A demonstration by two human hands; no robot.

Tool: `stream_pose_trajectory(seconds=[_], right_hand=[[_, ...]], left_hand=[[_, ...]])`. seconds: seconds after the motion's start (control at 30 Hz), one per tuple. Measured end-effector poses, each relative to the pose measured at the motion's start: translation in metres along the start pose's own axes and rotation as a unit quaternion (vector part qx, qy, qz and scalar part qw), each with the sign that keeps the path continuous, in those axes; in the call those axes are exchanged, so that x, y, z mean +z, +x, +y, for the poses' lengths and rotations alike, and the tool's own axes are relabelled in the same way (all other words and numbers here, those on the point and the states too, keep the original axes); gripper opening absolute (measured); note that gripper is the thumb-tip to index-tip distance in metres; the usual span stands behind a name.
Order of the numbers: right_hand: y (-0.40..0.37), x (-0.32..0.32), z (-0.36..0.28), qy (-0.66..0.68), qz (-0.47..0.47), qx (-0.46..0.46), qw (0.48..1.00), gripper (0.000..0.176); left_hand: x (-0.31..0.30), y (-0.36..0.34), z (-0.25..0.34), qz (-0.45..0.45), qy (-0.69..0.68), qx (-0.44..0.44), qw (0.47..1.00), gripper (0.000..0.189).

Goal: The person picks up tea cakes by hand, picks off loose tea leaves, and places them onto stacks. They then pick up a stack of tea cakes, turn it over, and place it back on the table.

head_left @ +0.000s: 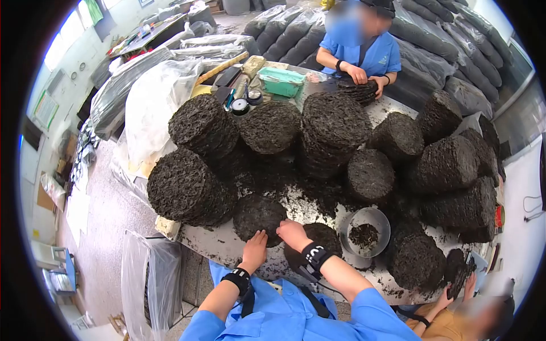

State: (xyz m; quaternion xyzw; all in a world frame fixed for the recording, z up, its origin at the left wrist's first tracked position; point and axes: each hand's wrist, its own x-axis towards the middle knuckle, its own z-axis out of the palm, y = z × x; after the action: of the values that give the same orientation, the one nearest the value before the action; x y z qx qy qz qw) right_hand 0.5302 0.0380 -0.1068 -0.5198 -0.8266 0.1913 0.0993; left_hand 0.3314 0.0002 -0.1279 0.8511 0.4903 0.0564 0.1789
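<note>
A dark, round, rough sheet (259, 215), which looks like dried seaweed, lies before me on the metal table. My left hand (256, 245) rests on its near edge, fingers stretched out flat. At the sheet's right edge is my right hand (293, 234), its fingers curled together in a pinch; whatever they hold is too small to make out. A second dark round sheet (323, 234) lies under my right wrist. Tall stacks of such sheets stand close by, one at the left (181, 184) and one behind (333, 131).
A clear round bowl (367, 230) with dark crumbs stands right of my hands. A green basket (281, 81) and round tins (240, 105) sit behind the stacks. Opposite, a co-worker (364, 57) handles dark sheets; another person's hands (455, 292) work at lower right.
</note>
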Motion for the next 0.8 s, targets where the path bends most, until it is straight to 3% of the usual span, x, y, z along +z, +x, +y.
stream_pose_trajectory(seconds=[0.13, 0.23, 0.37, 0.43, 0.5, 0.57, 0.67, 0.77, 0.8], right_hand=[[0.016, 0.016, -0.007, -0.098, -0.069, 0.000, 0.993, 0.011], [0.016, 0.027, -0.009, -0.108, -0.054, -0.004, 0.993, 0.011], [0.013, 0.032, -0.001, -0.093, -0.050, -0.008, 0.994, 0.014], [0.007, 0.018, 0.005, 0.005, -0.044, 0.035, 0.998, 0.013], [-0.015, -0.016, 0.008, 0.158, 0.075, 0.094, 0.980, 0.012], [-0.045, -0.064, 0.011, 0.225, 0.165, 0.180, 0.943, 0.007], [-0.108, -0.087, 0.046, 0.181, 0.291, 0.275, 0.898, 0.010], [-0.193, -0.061, 0.097, 0.016, 0.313, 0.382, 0.869, 0.014], [-0.207, -0.062, 0.088, 0.031, 0.319, 0.421, 0.849, 0.016]], left_hand=[[-0.002, 0.001, -0.001, 0.006, -0.004, 0.003, 1.000, 0.045], [-0.002, 0.001, -0.003, 0.001, -0.006, 0.007, 1.000, 0.044], [-0.003, 0.002, -0.002, -0.005, -0.001, 0.008, 1.000, 0.044], [-0.003, 0.002, -0.003, 0.002, -0.002, 0.011, 1.000, 0.045], [0.000, 0.000, -0.003, 0.006, -0.007, 0.011, 1.000, 0.045], [0.001, 0.000, -0.004, 0.012, -0.003, 0.018, 1.000, 0.046], [-0.003, 0.000, 0.001, 0.000, 0.019, 0.010, 1.000, 0.048], [-0.008, 0.002, 0.001, 0.003, -0.011, 0.013, 1.000, 0.051], [-0.008, 0.003, 0.002, 0.029, -0.009, 0.020, 0.999, 0.047]])
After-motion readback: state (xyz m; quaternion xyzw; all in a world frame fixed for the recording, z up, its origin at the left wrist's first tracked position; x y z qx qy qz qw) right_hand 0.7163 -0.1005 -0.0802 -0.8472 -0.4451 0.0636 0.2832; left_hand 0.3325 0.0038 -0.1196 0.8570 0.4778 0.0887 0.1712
